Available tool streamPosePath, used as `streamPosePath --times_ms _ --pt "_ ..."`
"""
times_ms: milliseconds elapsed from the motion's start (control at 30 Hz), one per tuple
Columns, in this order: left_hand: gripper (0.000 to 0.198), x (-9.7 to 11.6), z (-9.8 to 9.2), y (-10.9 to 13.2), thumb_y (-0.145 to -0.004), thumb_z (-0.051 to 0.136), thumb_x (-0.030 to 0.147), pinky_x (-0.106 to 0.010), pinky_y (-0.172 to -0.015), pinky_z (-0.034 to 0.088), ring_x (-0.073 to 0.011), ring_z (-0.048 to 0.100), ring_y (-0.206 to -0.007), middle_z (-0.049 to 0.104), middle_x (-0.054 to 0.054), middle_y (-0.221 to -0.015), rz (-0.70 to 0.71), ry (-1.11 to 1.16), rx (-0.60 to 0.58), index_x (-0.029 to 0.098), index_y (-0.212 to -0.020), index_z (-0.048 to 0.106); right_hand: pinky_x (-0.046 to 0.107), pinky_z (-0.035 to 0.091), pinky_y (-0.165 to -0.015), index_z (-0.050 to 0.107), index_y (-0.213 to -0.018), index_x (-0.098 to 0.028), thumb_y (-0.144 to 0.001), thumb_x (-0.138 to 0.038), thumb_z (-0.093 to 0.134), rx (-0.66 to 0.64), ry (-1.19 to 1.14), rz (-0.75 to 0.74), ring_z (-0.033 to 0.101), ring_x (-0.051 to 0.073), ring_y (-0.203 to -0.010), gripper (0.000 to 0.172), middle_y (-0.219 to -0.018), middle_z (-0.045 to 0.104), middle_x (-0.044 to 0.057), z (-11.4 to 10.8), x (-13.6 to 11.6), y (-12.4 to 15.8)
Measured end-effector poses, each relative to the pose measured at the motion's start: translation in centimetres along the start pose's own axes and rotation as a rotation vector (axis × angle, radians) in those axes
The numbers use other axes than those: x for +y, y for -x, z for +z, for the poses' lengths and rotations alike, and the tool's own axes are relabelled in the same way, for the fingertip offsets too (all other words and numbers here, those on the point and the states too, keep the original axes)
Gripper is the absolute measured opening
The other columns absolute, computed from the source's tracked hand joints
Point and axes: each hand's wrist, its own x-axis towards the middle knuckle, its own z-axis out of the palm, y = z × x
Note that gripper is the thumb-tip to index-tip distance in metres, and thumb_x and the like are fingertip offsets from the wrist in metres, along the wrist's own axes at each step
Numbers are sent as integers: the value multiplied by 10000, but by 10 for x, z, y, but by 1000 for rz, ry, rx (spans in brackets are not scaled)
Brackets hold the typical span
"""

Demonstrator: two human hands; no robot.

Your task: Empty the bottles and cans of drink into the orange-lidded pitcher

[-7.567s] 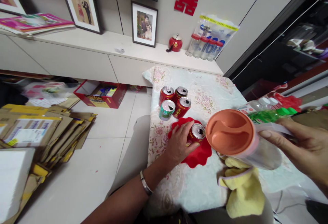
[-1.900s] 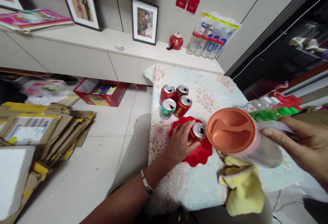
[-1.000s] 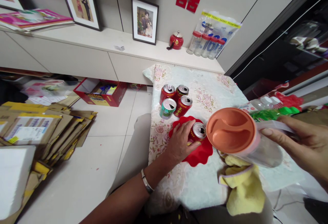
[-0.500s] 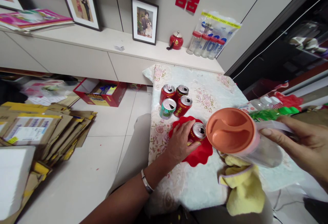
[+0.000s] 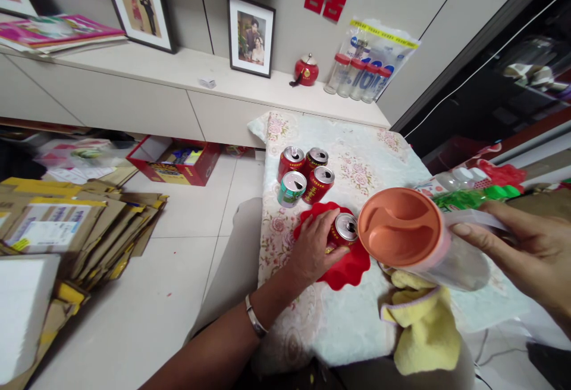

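Note:
My left hand [image 5: 314, 248] is wrapped round a red drink can [image 5: 346, 227] whose top is open. That can stands on a red wavy-edged plate [image 5: 343, 277]. By its pale handle, my right hand [image 5: 530, 253] grips a clear plastic pitcher [image 5: 464, 268] with an orange lid [image 5: 399, 226]. The pitcher is tilted toward the can, and its lid edge is close beside the can's rim; I cannot tell if they touch. Behind the plate stand a green can [image 5: 292, 189] and several red cans [image 5: 319, 185], opened at the top.
A yellow cloth [image 5: 423, 330] hangs over the near edge of the flowered tablecloth [image 5: 330, 330]. Green packaging [image 5: 475, 198] lies at the right. Glass jars [image 5: 357, 81] with red lids stand on the ledge behind. Flattened cardboard [image 5: 89, 217] and a red box [image 5: 178, 164] are on the floor.

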Motion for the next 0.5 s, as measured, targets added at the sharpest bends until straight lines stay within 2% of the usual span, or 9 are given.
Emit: streamPosePath --times_ms 233,433,500 --pt "780 0 0 0 -938 807 292 -643 -1227 504 -384 638 -1460 646 -185 -1582 13 6 8 251 -1608 408 223 344 -341 597 -563 -233 -896 -780 705 -11 28 -9 416 108 -375 650 -448 448 -49 0 3 1" --pt "788 -1 0 0 -938 805 301 -640 -1211 518 -386 647 -1447 648 -187 -1578 19 -1 9 258 -1611 398 223 337 -334 633 -559 -237 -886 -800 702 -23 -11 5 413 108 -357 655 -434 445 -47 2 1 0" --pt "788 -1 0 0 -942 802 305 -649 -1213 513 -388 644 -1451 646 -194 -1580 24 1 8 253 -1613 393 230 348 -338 623 -538 -233 -857 -834 698 -9 16 31 435 114 -369 684 -456 493 -31 3 1 2"
